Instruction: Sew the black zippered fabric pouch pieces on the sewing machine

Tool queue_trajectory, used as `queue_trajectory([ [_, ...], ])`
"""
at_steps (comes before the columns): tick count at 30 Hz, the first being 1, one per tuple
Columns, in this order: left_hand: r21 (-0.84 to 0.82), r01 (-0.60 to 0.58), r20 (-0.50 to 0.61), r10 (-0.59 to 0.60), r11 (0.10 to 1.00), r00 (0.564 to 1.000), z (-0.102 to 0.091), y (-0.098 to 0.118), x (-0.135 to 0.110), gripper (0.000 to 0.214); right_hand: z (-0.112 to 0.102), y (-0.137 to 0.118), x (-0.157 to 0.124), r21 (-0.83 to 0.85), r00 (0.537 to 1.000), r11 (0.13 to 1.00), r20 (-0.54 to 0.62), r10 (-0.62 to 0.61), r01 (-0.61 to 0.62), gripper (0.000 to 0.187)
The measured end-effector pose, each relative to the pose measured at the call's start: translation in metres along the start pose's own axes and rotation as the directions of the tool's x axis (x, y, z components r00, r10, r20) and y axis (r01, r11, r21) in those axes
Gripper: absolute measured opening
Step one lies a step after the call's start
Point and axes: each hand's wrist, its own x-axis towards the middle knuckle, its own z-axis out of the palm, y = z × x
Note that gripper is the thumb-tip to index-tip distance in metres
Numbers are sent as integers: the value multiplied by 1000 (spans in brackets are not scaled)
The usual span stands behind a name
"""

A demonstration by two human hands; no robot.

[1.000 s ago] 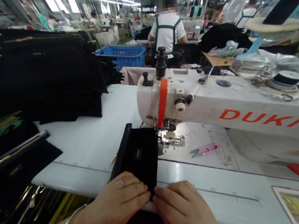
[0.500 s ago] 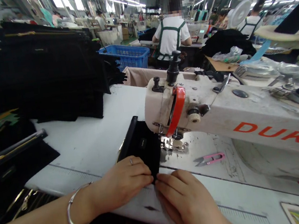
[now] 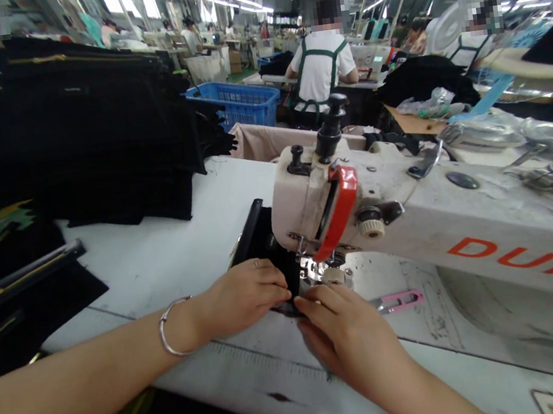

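Black fabric [image 3: 267, 243] advanced; machine [image 3: 408, 214] reads "DUK"

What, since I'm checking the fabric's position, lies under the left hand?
Black fabric shows beyond the left hand, with a dark strip along the fabric's left edge, and a little more near the fingertips. Whatever is directly beneath the hand is covered and cannot be seen.

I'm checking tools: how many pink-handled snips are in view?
1: the pink-handled snips lie on the sewing machine's bed, partly behind the right hand. Others may be hidden.
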Motion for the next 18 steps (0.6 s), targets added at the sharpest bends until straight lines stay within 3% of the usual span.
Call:
queue_trajectory([
  [8, 44, 8, -23, -7, 999, 1000, -4, -22, 19, 18, 9, 8, 6, -95, 991, 988, 33, 127, -124, 36],
  [18, 77, 93, -85, -86, 993, 993, 1, -43, 28, 23, 14, 9, 7, -42, 989, 988, -9, 146, -147, 33],
])
